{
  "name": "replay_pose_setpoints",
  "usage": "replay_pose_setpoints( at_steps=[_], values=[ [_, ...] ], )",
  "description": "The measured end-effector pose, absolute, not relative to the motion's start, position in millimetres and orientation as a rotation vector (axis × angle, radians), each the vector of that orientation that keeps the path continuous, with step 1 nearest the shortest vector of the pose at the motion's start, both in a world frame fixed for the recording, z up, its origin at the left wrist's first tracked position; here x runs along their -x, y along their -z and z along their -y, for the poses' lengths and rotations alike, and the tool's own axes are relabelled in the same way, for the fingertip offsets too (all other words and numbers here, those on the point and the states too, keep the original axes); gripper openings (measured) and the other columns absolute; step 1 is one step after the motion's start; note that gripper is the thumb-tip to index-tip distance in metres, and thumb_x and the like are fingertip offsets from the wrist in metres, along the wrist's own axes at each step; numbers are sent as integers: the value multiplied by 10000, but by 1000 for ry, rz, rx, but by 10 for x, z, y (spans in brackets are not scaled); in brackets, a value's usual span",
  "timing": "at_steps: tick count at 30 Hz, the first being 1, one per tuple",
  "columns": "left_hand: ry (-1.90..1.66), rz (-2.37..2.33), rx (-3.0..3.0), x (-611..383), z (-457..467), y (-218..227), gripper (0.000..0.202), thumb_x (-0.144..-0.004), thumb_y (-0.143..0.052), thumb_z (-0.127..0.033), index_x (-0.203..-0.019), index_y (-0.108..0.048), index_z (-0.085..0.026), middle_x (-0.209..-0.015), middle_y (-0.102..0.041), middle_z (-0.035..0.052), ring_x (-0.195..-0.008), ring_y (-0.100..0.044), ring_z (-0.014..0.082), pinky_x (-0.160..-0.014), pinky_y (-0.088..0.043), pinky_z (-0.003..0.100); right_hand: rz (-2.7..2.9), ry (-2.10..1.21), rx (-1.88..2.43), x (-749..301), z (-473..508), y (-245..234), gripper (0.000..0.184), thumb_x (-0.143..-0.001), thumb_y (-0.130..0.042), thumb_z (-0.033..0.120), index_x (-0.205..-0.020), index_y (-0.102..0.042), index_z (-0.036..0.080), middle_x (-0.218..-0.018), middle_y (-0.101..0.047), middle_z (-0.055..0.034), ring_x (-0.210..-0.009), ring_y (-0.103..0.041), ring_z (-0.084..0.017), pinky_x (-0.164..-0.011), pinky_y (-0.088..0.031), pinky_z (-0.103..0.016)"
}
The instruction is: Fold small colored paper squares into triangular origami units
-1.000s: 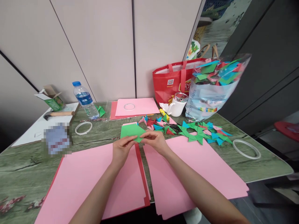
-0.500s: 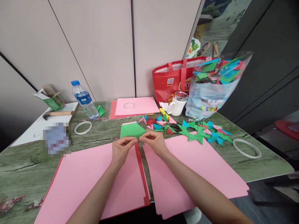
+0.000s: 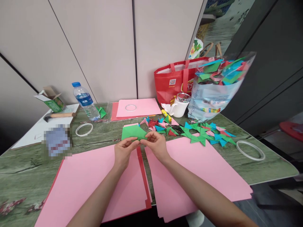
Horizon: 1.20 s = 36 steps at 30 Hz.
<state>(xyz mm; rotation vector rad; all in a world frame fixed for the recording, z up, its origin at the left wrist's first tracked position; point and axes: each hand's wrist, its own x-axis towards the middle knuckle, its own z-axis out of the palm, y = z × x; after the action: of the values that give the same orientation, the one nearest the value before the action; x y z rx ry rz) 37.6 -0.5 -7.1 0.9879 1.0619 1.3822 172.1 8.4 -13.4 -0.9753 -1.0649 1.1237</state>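
My left hand [image 3: 125, 151] is closed, thumb against fingers, pinching the lower edge of a piece of green paper [image 3: 142, 135]. On its other side my right hand [image 3: 157, 145] pinches the same piece near its corner. The fingertips of both hands almost meet and hide part of the fold. Just behind the left fingers lies flat green paper [image 3: 129, 131]; I cannot tell whether it joins the held piece. Under my forearms are a left stack of pink sheets [image 3: 94, 176] with a red edge and a right stack of pink sheets [image 3: 196, 167].
Folded paper pieces [image 3: 156, 124] and green paper stars [image 3: 199, 134] lie beyond my right hand. Behind stand a white mug [image 3: 181, 105], a red bag [image 3: 165, 83] and a filled plastic bag [image 3: 210, 97]. A water bottle [image 3: 86, 102], tape roll [image 3: 84, 129] and hammer [image 3: 60, 115] are left.
The fingers of my right hand have shifted slightly on the green paper, and its corner now shows between the hands. Everything else on the table stays put.
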Motion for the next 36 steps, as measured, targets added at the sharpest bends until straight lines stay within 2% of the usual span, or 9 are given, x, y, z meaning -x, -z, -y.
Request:
replay_pose_setpoints(
  at_steps=[5, 9, 14, 22, 24, 27, 29, 32, 36],
  values=[
    [-1397, -1069, -966, -390, 21, 73, 245, -551, -758, -215, -770, -681, -137, -683, -712, 31, -656, -672, 193, -732, -540, 344, 1039, -1116, 1004, -1698, -67, 121, 334, -481, -774, 320, -675, -540, 180, -565, -516, 40, -517, -492, -107, -504, -437, -245],
    [-1390, -1063, -930, -410, 30, 60, 283, -541, -764, -220, -799, -685, -135, -699, -718, 41, -693, -676, 213, -766, -533, 372, 1005, -1128, 1025, -1698, -65, 120, 327, -490, -771, 285, -715, -560, 175, -577, -541, 32, -532, -513, -112, -515, -442, -248],
    [-1422, -1089, -906, -418, 35, 37, 261, -522, -771, -219, -753, -691, -128, -690, -717, 43, -677, -677, 230, -755, -540, 408, 974, -1179, 1002, -1686, -55, 99, 310, -510, -757, 252, -737, -564, 168, -598, -548, 33, -560, -534, -109, -544, -457, -246],
    [-1458, -1101, -902, -438, 44, 36, 221, -536, -759, -213, -717, -678, -117, -664, -704, 38, -638, -671, 220, -718, -552, 398, 953, -1190, 1007, -1669, -62, 127, 327, -514, -755, 256, -743, -538, 168, -588, -539, 44, -545, -546, -105, -541, -463, -242],
    [-1454, -1099, -926, -436, 43, 28, 244, -545, -754, -217, -749, -664, -118, -581, -669, 1, -587, -658, 188, -703, -554, 385, 949, -1200, 1004, -1667, -65, 145, 336, -517, -753, 256, -739, -515, 174, -582, -537, 48, -531, -552, -107, -539, -466, -246],
    [-1475, -1085, -958, -428, 39, 15, 389, -562, -744, -208, -921, -608, -148, -399, -488, -116, -462, -589, 112, -668, -558, 364, 952, -1227, 974, -1662, -63, 158, 355, -532, -743, 254, -769, -487, 190, -601, -553, 48, -542, -559, -111, -536, -467, -243],
    [-1484, -1091, -968, -423, 35, 14, 485, -567, -741, -207, -1011, -551, -162, -371, -409, -151, -412, -540, 82, -643, -557, 349, 956, -1262, 939, -1663, -60, 154, 406, -546, -733, 243, -862, -481, 206, -634, -574, 47, -563, -567, -115, -543, -470, -242],
    [-1473, -1113, -964, -415, 25, 36, 465, -562, -744, -233, -971, -543, -141, -405, -467, -131, -433, -560, 96, -635, -547, 340, 999, -1302, 920, -1678, -64, 145, 465, -562, -720, 241, -973, -502, 213, -719, -603, 27, -592, -570, -117, -552, -474, -246],
    [-1413, -1075, -996, -404, 9, 68, 330, -565, -741, -266, -818, -578, -131, -548, -617, -42, -553, -625, 158, -653, -533, 347, 1086, -1309, 939, -1702, -77, 156, 285, -593, -698, 281, -834, -593, 169, -722, -610, -2, -612, -568, -128, -558, -470, -251]
  ],
)
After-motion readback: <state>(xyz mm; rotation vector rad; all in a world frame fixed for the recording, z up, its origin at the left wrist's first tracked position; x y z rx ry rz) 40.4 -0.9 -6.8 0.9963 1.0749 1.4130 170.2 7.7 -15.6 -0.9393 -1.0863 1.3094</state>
